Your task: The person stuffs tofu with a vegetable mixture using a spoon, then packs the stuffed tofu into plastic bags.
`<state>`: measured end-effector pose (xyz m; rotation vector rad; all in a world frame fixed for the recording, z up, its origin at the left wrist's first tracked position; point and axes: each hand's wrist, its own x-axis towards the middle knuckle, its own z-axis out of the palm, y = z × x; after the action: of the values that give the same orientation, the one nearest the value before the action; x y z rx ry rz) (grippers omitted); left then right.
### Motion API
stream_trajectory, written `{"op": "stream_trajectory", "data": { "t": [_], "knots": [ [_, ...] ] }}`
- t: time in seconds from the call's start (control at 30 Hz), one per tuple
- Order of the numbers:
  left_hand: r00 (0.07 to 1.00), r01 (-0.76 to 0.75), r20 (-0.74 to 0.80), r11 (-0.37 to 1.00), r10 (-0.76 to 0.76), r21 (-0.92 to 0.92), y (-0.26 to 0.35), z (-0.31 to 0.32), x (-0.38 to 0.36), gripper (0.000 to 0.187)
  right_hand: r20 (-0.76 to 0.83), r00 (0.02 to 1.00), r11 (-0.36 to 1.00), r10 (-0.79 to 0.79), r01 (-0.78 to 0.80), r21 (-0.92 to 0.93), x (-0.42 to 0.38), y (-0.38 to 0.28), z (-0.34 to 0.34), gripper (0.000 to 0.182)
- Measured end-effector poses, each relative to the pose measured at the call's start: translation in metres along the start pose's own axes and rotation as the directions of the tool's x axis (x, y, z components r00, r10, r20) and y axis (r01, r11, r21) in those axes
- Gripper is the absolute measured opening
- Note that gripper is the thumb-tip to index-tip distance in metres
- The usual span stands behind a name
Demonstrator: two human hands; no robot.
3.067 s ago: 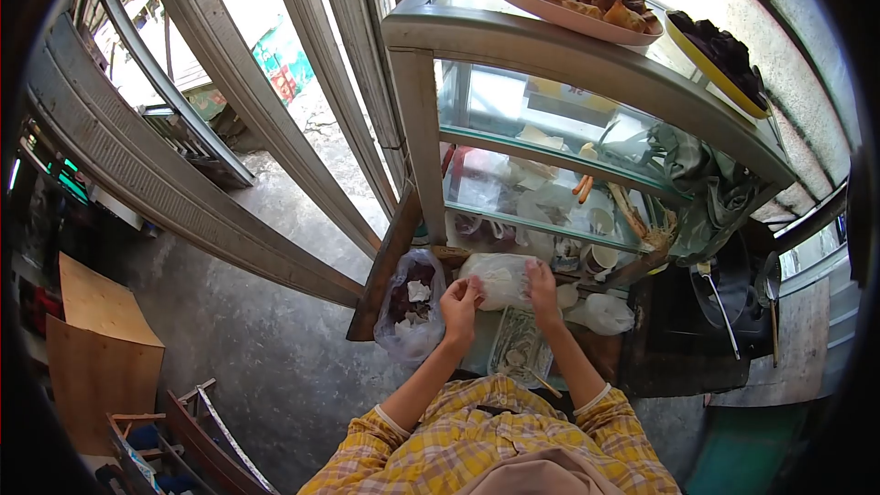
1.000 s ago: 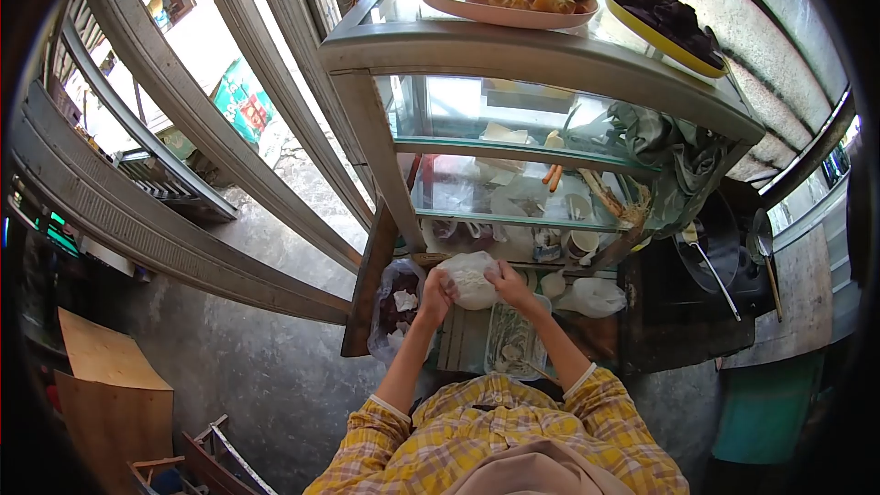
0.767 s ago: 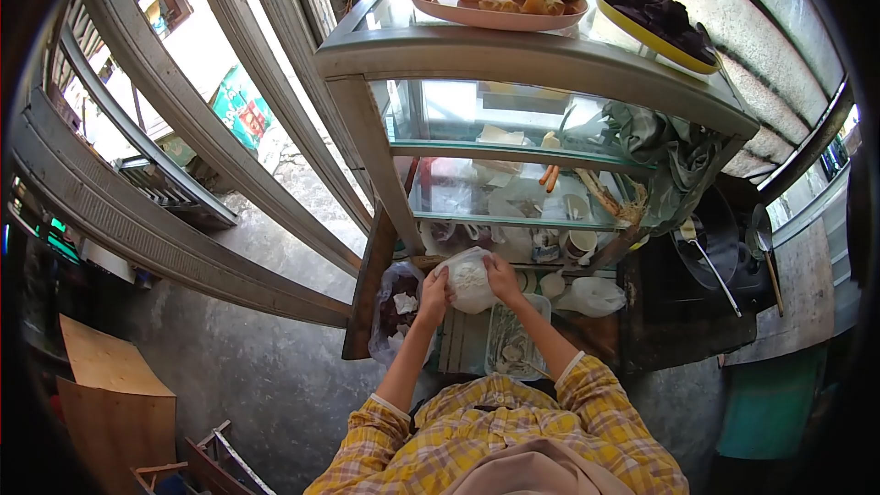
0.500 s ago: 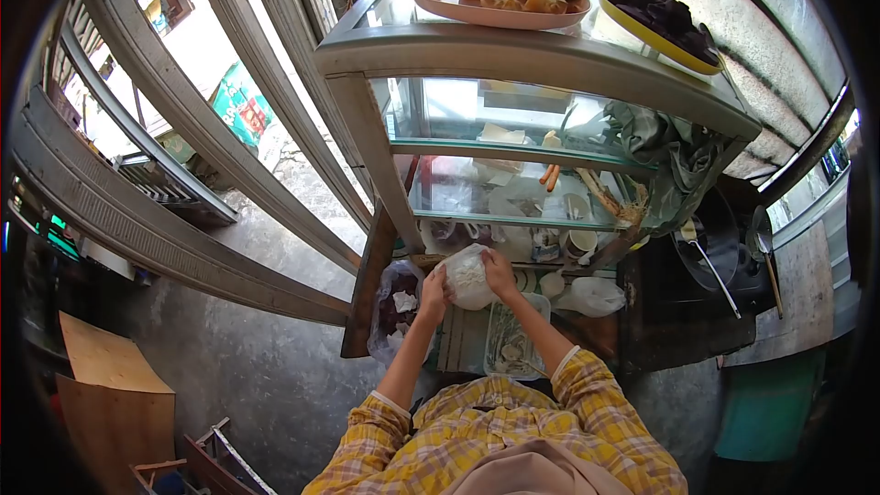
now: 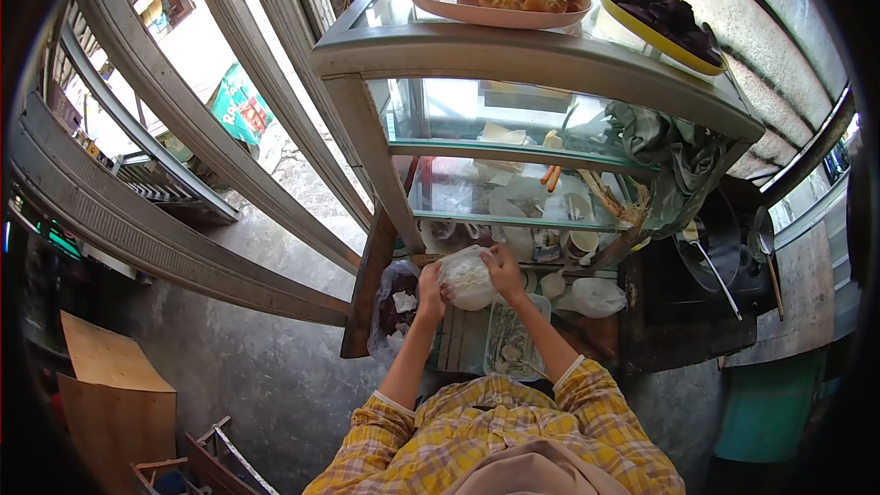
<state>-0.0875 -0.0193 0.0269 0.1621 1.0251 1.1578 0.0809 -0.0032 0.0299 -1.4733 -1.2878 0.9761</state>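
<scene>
Between my two hands is a clear plastic bag [image 5: 467, 277] with white powder in it, held above the counter in front of the glass case. My left hand [image 5: 432, 291] grips the bag's left side. The fingers of my right hand [image 5: 502, 272] are closed on its upper right edge. Just below my right forearm sits a clear plastic container [image 5: 515, 337] with pale residue inside. To the left of my left hand hangs a plastic bag [image 5: 396, 307] holding dark contents and white scraps.
The glass display case [image 5: 532, 53] rises ahead, topped by a pink plate [image 5: 440, 7] of fried pieces and a yellow plate [image 5: 674, 53] of dark food. At right a wok [image 5: 710, 247] sits on the stove. Another knotted plastic bag [image 5: 594, 297] lies right of my hands.
My right hand has shifted slightly right and up along the bag's edge, and the bag's top looks a little wider. My left hand stays on its side.
</scene>
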Motion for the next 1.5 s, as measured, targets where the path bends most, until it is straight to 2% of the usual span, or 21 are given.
{"op": "stream_trajectory", "data": {
  "t": [0.1, 0.2, 0.27, 0.3, 0.37, 0.4, 0.47, 0.5, 0.6, 0.7, 0.77, 0.8, 0.9, 0.97, 1.0, 1.1, 1.17, 1.2, 1.27, 1.4, 1.5],
  "knots": [
    [0.993, 0.112, -0.038, 0.991, -0.115, -0.069, 0.001, -0.006, 0.005, 0.02, 0.307, 0.927, 0.914, 0.214, -0.301, 0.272, 0.007, 0.01, -0.006, 0.023],
    [0.956, 0.275, -0.05, 0.943, -0.289, -0.187, 0.011, -0.003, 0.007, 0.021, 0.584, 0.681, 0.307, 0.441, -0.726, 0.615, 0.018, 0.041, -0.015, 0.023],
    [0.949, 0.31, 0.008, 0.931, -0.314, -0.193, 0.017, -0.003, 0.0, 0.026, 0.671, 0.593, 0.05, 0.445, -0.765, 0.643, 0.021, 0.047, -0.011, 0.023],
    [0.944, 0.325, 0.139, 0.917, -0.3, -0.231, 0.013, -0.019, 0.01, 0.023, 0.712, 0.549, -0.081, 0.437, -0.765, 0.639, 0.02, 0.046, -0.011, 0.023],
    [0.888, 0.37, 0.391, 0.881, -0.242, -0.296, -0.005, -0.064, 0.041, 0.02, 0.699, 0.532, -0.143, 0.478, -0.738, 0.659, 0.015, 0.022, -0.017, 0.031],
    [0.936, 0.246, 0.297, 0.955, -0.189, -0.166, -0.003, -0.056, 0.03, 0.02, 0.693, 0.522, -0.174, 0.497, -0.722, 0.669, 0.013, 0.013, -0.018, 0.035],
    [0.99, 0.009, 0.135, 0.99, -0.028, 0.138, 0.006, -0.022, -0.005, 0.027, 0.724, 0.57, -0.185, 0.389, -0.721, 0.667, 0.012, 0.021, -0.022, 0.035],
    [0.987, -0.083, 0.157, 0.97, 0.048, 0.23, 0.005, -0.02, -0.008, 0.032, 0.734, 0.591, -0.191, 0.334, -0.72, 0.667, 0.01, 0.028, -0.022, 0.035],
    [0.947, -0.322, 0.171, 0.842, 0.273, 0.433, -0.004, -0.015, -0.01, 0.045, 0.649, 0.664, 0.083, 0.372, -0.72, 0.689, 0.005, 0.048, -0.016, 0.034],
    [0.853, -0.465, 0.085, 0.675, 0.515, 0.573, -0.016, -0.02, -0.004, 0.048, 0.248, 0.875, 0.569, 0.416, -0.463, 0.679, -0.011, -0.002, -0.01, 0.055],
    [0.767, -0.512, 0.1, 0.511, 0.634, 0.69, -0.018, -0.022, -0.006, 0.047, 0.046, 0.956, 0.917, 0.291, -0.292, 0.271, -0.012, 0.013, -0.009, 0.062],
    [0.726, -0.532, 0.15, 0.409, 0.672, 0.741, -0.017, -0.018, -0.012, 0.047, -0.022, 0.982, 0.982, 0.189, -0.189, 0.014, -0.014, 0.018, -0.009, 0.066],
    [0.601, -0.557, 0.289, 0.131, 0.745, 0.82, -0.011, -0.008, -0.027, 0.043, -0.041, 0.999, 0.975, -0.024, 0.015, -0.22, -0.032, 0.003, -0.006, 0.05],
    [0.524, -0.564, 0.348, 0.01, 0.778, 0.826, -0.01, -0.007, -0.025, 0.04, -0.055, 0.996, 0.979, -0.066, 0.054, -0.197, -0.035, -0.003, -0.007, 0.043],
    [0.55, -0.556, 0.274, 0.101, 0.789, 0.825, -0.008, -0.009, -0.022, 0.039, -0.061, 0.994, 0.98, -0.087, 0.075, -0.185, -0.035, -0.005, -0.006, 0.041],
    [0.659, -0.5, 0.109, 0.326, 0.744, 0.802, 0.004, -0.021, -0.011, 0.037, 0.049, 0.973, 0.861, -0.227, 0.224, -0.457, -0.025, 0.01, -0.021, 0.037],
    [0.76, -0.432, 0.08, 0.408, 0.645, 0.804, 0.013, -0.031, -0.003, 0.036, 0.132, 0.978, 0.838, -0.162, 0.207, -0.505, -0.027, -0.007, -0.028, 0.033],
    [0.75, -0.444, 0.087, 0.401, 0.656, 0.802, 0.014, -0.028, -0.004, 0.038, 0.172, 0.977, 0.826, -0.127, 0.2, -0.527, -0.029, -0.018, -0.031, 0.03],
    [0.731, -0.464, 0.099, 0.385, 0.675, 0.798, 0.013, -0.018, -0.015, 0.041, 0.142, 0.944, 0.769, -0.299, 0.326, -0.55, -0.034, -0.033, -0.03, 0.027],
    [0.56, -0.548, 0.295, 0.079, 0.774, 0.833, 0.0, 0.003, -0.03, 0.048, 0.126, 0.854, 0.645, -0.505, 0.471, -0.602, -0.03, -0.049, -0.023, 0.017],
    [0.576, -0.538, 0.37, -0.003, 0.728, 0.843, 0.001, 0.005, -0.03, 0.051, 0.161, 0.898, 0.709, -0.41, 0.425, -0.563, -0.007, -0.022, -0.023, 0.019]
  ]
}}
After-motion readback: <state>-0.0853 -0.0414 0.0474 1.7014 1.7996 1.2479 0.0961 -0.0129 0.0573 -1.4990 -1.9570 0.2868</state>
